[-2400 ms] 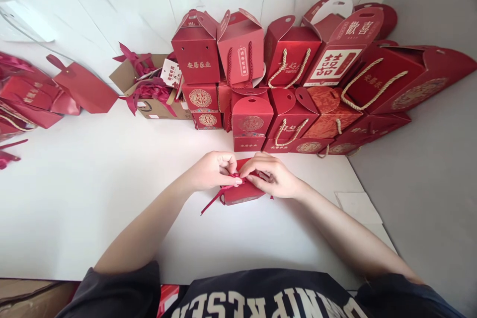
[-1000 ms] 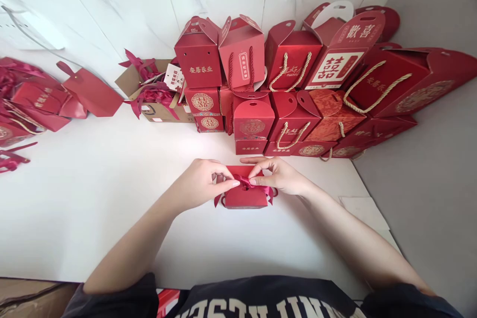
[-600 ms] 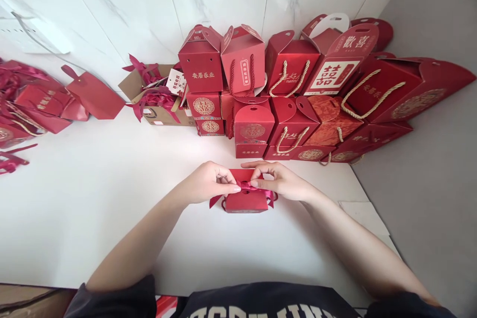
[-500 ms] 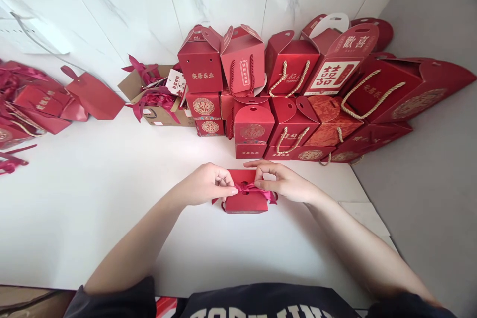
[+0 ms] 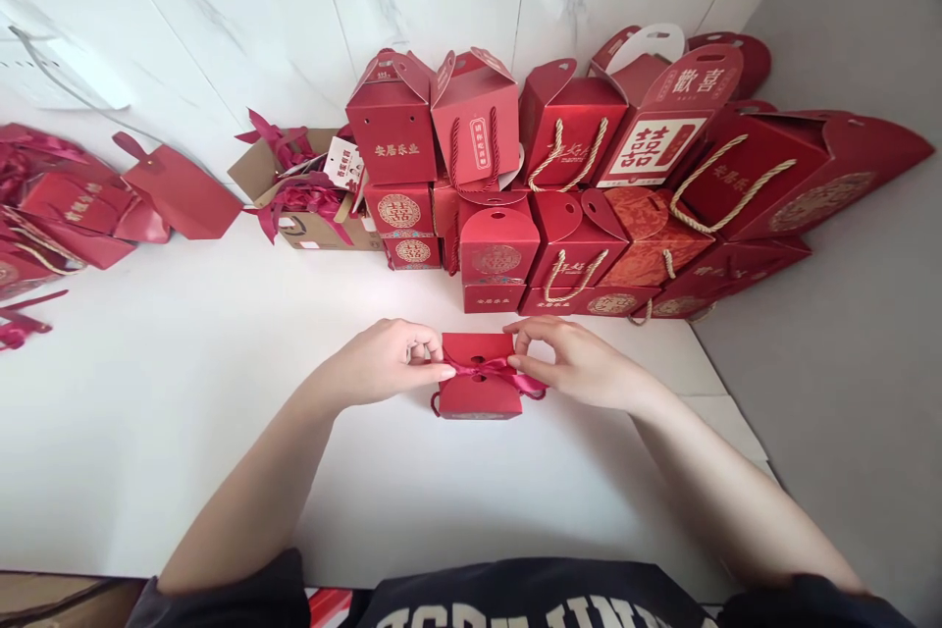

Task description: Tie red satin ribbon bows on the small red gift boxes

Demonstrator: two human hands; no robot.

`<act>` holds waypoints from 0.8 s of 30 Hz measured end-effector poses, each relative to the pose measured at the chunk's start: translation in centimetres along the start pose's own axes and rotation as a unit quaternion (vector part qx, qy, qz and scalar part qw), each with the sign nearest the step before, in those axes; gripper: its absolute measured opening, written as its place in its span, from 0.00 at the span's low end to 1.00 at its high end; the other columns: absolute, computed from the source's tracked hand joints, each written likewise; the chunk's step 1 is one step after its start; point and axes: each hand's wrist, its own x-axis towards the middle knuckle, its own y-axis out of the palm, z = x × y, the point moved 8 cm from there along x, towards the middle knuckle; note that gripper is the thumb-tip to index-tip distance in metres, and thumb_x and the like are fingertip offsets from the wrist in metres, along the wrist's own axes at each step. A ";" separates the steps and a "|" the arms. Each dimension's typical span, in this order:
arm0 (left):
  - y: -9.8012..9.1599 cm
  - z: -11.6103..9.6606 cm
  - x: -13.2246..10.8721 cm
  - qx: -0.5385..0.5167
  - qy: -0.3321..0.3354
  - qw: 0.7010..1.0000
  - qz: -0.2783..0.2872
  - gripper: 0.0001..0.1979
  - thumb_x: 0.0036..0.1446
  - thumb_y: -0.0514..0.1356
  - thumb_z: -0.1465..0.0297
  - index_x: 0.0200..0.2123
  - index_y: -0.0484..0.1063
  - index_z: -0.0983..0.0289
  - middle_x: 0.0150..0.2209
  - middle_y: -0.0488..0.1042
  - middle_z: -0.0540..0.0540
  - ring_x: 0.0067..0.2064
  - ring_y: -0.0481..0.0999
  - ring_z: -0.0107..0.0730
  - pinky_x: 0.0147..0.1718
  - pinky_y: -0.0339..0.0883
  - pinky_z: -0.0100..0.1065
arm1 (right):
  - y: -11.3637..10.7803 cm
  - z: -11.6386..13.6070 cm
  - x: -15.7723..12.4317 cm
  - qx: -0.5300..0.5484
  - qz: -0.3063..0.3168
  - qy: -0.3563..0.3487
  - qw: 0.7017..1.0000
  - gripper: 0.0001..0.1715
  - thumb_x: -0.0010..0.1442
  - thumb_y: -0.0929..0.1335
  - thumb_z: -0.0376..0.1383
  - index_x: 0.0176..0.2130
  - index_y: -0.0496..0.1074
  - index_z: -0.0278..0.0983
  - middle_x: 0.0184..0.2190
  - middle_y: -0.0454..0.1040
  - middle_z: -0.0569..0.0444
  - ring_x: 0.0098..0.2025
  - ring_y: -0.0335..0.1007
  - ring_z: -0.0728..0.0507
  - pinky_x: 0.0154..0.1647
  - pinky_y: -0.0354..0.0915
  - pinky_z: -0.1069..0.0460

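Note:
A small red gift box (image 5: 482,400) stands on the white table in front of me. Across its top runs a dark pink ribbon (image 5: 480,369), crossed or knotted over the middle by the box's holes. My left hand (image 5: 397,360) pinches the ribbon at the box's left edge. On the other side my right hand (image 5: 570,358) pinches the ribbon between thumb and forefinger, with a tail of it hanging below the fingers. Dark red cord handles show at both sides of the box.
Several red gift boxes (image 5: 574,240) are stacked against the tiled wall, some with gold rope handles. Left of them a cardboard box (image 5: 331,234) holds ribbons. More red boxes and ribbons (image 5: 70,201) lie at the far left. A grey wall (image 5: 846,343) bounds the table's right side.
My hands have moved apart, left hand leftward and right hand rightward, drawing the ribbon out tighter across the box top.

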 end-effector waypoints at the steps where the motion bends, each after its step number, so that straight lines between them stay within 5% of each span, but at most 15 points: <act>1: -0.2 -0.1 -0.1 0.002 0.000 1.000 -0.007 0.15 0.54 0.59 0.57 0.27 0.72 0.63 0.21 0.59 0.46 0.23 0.54 0.24 0.23 0.48 0.29 | -0.3 -0.3 0.0 0.006 0.001 0.010 1.000 0.08 0.63 0.63 0.39 0.32 0.67 0.40 0.32 0.75 0.56 0.35 0.71 0.44 0.40 0.64 0.49; 6: 0.0 -0.5 0.0 0.012 0.004 1.000 -0.024 0.15 0.52 0.62 0.55 0.35 0.77 0.60 0.21 0.56 0.46 0.23 0.54 0.24 0.23 0.48 0.28 | -1.9 0.0 -0.1 0.007 -0.076 -0.016 0.997 0.14 0.68 0.60 0.44 0.35 0.68 0.40 0.43 0.74 0.51 0.47 0.70 0.40 0.48 0.63 0.46; 12: 1.2 -1.6 0.6 -0.025 0.049 0.997 -0.050 0.12 0.53 0.62 0.61 0.38 0.79 0.59 0.21 0.60 0.46 0.23 0.56 0.24 0.24 0.51 0.28 | -1.0 1.0 0.1 0.025 -0.068 -0.062 0.995 0.12 0.67 0.62 0.41 0.34 0.69 0.40 0.46 0.74 0.49 0.51 0.69 0.40 0.53 0.63 0.45; 18: 2.7 -3.9 -1.5 -0.046 0.224 0.959 0.165 0.13 0.54 0.57 0.75 0.33 0.83 0.60 0.26 0.73 0.53 0.25 0.64 0.25 0.27 0.57 0.29 | -0.8 3.1 -0.5 0.028 -0.054 -0.149 0.987 0.16 0.65 0.62 0.31 0.51 0.68 0.43 0.57 0.68 0.49 0.60 0.63 0.41 0.59 0.61 0.45; 24: -0.7 -2.6 -0.7 0.065 0.131 0.989 -0.014 0.10 0.55 0.58 0.68 0.41 0.75 0.59 0.24 0.62 0.46 0.25 0.58 0.24 0.26 0.54 0.27 | -0.1 3.0 -0.4 0.002 -0.022 -0.146 0.989 0.14 0.64 0.64 0.33 0.50 0.70 0.42 0.56 0.69 0.48 0.57 0.67 0.39 0.58 0.63 0.42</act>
